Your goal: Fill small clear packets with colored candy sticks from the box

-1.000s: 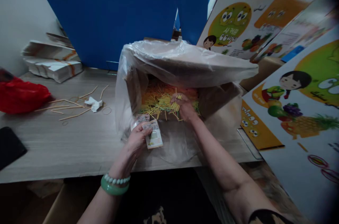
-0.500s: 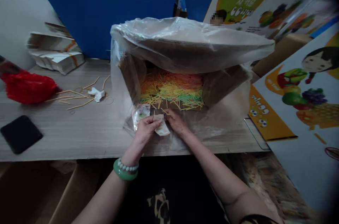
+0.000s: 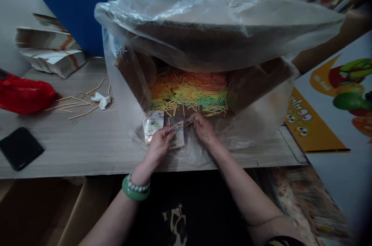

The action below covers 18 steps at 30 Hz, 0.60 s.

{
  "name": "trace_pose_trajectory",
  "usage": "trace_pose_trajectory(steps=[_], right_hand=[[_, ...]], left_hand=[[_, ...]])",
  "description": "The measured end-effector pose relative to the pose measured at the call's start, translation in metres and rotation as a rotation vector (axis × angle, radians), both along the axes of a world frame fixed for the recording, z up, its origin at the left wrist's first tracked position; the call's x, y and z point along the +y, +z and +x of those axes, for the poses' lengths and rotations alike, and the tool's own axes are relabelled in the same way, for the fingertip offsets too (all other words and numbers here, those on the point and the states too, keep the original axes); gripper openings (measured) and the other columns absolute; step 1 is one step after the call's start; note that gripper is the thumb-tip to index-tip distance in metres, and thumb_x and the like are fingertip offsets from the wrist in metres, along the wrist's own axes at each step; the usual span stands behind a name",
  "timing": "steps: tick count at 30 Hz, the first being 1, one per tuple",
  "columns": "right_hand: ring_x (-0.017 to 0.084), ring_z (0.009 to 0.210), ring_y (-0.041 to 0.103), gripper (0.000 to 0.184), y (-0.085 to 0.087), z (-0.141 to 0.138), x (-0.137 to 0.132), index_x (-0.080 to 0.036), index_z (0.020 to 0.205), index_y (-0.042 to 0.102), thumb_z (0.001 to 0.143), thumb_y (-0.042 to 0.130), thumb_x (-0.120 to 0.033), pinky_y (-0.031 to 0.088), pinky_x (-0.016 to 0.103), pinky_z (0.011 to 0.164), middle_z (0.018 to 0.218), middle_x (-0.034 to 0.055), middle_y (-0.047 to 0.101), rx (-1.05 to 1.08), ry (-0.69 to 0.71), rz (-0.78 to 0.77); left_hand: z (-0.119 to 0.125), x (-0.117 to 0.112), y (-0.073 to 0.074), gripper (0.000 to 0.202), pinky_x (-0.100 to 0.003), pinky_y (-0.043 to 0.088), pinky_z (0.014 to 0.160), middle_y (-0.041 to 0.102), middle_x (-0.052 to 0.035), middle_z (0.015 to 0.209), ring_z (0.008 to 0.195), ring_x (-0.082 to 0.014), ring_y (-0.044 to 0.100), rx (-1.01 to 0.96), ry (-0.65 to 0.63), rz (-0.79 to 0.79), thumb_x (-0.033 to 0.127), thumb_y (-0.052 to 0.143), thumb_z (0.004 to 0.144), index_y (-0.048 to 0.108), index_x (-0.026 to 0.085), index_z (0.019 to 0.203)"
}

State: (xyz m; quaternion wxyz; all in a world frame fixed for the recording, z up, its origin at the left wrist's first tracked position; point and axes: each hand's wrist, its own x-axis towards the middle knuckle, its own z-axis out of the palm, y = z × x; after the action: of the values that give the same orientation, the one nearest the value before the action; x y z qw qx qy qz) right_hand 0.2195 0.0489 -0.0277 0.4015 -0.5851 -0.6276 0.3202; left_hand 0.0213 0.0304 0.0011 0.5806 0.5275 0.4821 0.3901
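Observation:
My left hand (image 3: 159,144) pinches a small printed packet (image 3: 179,140) in front of the box. Just right of it, my right hand (image 3: 204,129) has its fingers closed on a thin yellowish stick (image 3: 189,124), whose tip points toward the packet. Other printed packets (image 3: 154,119) lie flat beside my left fingers. Beyond both hands, a cardboard box (image 3: 255,83) lies with its opening facing me, lined with clear plastic (image 3: 180,9). Loose thin sticks (image 3: 188,97) in orange, yellow and green fill its floor.
Bundled stacks of printed paper (image 3: 55,60) stand at the back left. A red plastic bag (image 3: 26,94), bent tan sticks (image 3: 75,103), a white crumpled scrap (image 3: 101,100) and a black phone-like slab (image 3: 21,148) lie on the table's left. Printed cartons (image 3: 319,122) stand at right.
The view has shifted, so the box looks larger. My right hand has drawn a little to the right, away from the packet. In my left hand the packet has turned to face me more squarely.

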Motion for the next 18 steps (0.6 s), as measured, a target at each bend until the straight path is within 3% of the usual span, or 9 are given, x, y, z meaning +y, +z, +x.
trace_pose_trajectory(steps=[4,7,10,14,18], right_hand=[[0.02,0.089,0.066,0.007,0.015,-0.005,0.002,-0.024,0.089,0.051,0.088,0.044,-0.028,0.049,0.037,0.088,0.085,0.0018,0.069,0.247,-0.118,0.054],[0.02,0.082,0.067,0.015,0.037,-0.016,0.001,-0.024,0.098,0.048,0.089,0.048,-0.037,0.052,0.037,0.082,0.077,0.0006,0.065,0.534,-0.053,0.045],[0.019,0.08,0.066,0.018,0.06,-0.03,-0.002,-0.024,0.097,0.046,0.09,0.047,-0.041,0.052,0.035,0.078,0.077,0.001,0.063,0.635,-0.014,0.024],[0.017,0.079,0.063,0.011,0.071,-0.041,-0.002,-0.025,0.094,0.046,0.093,0.042,-0.035,0.051,0.033,0.079,0.077,0.0001,0.06,0.555,-0.035,0.094],[0.02,0.088,0.06,0.015,0.047,-0.036,-0.002,-0.023,0.098,0.055,0.09,0.042,-0.022,0.047,0.035,0.088,0.086,0.0042,0.062,0.105,-0.058,0.178]], left_hand=[[-0.003,0.001,0.001,0.031,-0.023,0.025,0.05,0.042,0.0025,0.051,0.053,-0.0102,0.033,0.004,0.04,-0.057,0.033,0.073,0.068,0.056,0.017,0.048],[-0.003,0.0,0.002,0.029,-0.023,0.027,0.051,0.045,0.0026,0.052,0.053,-0.0098,0.035,-0.018,0.11,-0.073,0.034,0.076,0.066,0.057,0.017,0.051],[-0.004,-0.002,0.002,0.03,-0.023,0.027,0.051,0.045,0.0029,0.052,0.053,-0.0097,0.035,0.036,0.133,-0.025,0.034,0.075,0.067,0.056,0.017,0.052],[-0.007,-0.003,-0.002,0.027,-0.024,0.023,0.05,0.043,0.0028,0.052,0.053,-0.0104,0.034,0.191,0.118,0.069,0.03,0.07,0.071,0.057,0.017,0.051],[-0.012,-0.001,-0.002,0.021,-0.024,0.026,0.054,0.047,0.0013,0.054,0.057,-0.0128,0.038,0.196,0.117,0.108,0.025,0.067,0.073,0.062,0.018,0.054]])
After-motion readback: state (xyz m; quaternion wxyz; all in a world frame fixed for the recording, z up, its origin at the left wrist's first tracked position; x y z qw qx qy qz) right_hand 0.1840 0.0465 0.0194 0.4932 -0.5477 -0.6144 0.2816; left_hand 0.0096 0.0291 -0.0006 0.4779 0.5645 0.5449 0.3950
